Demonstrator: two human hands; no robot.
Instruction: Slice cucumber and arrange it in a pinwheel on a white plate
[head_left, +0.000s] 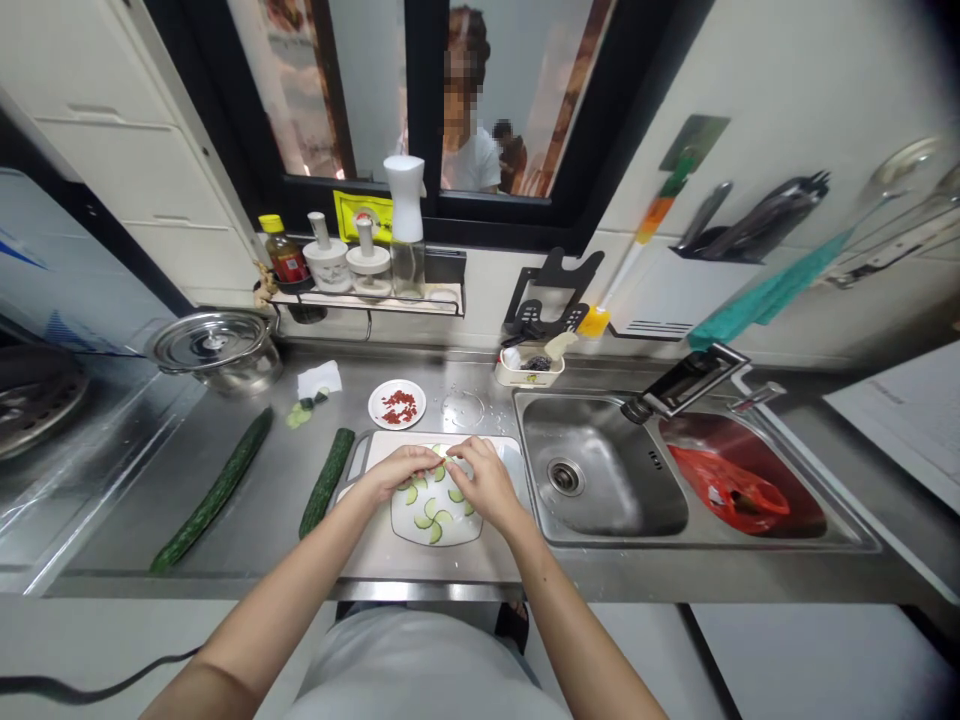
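A white plate [420, 534] with a dark rim lies on the pale cutting board [375, 560], holding several curved, green-edged cucumber slices [433, 516]. Over its far part, my left hand [405, 468] is closed in a pinch, with a bit of cucumber slice at the fingertips. My right hand [486, 482] comes in from the other side, fingers bent, thumb and forefinger slightly apart beside the left fingertips. The hands hide part of the plate. Left of the board rests a cut cucumber [328, 482]; a longer whole cucumber [215, 495] lies farther left.
Behind the board stands a small dish [398, 424] of red bits. Cucumber scraps [300, 413] lie near a white paper [319, 379]. A lidded pot [225, 355] is at left; a sink [600, 525] with a red bag [731, 490] is at right.
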